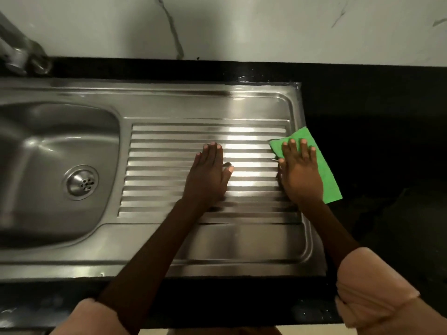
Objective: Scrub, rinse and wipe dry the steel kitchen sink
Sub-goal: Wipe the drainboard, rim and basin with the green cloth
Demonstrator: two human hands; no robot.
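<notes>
Behind everything stood a pale marble wall (pixel 242 25) above a black counter (pixel 375 105), and the steel sink (pixel 169 247) was set into this counter. My right fingers (pixel 302 147) lay straight and a little spread, pressing flat on the green cloth (pixel 326 175); they pinched nothing. My left fingers (pixel 212 151) were also straight and close together, resting bare on the ribbed drainboard (pixel 169 165). Going outward, the right hand (pixel 301 172) covered most of the cloth, which lay half on the drainboard's right edge and half on the counter, and the left hand (pixel 208 177) was near it, at the middle of the ribs. Both pink sleeves (pixel 370 286) were pushed up. The bowl with its drain (pixel 81 182) was at the left, below the tap (pixel 19 56). I judged the cloth soft and light, likely to bunch on the ribs, so a flat palm on its centre seemed the best hold. The steel looked smooth and probably slippery.
</notes>
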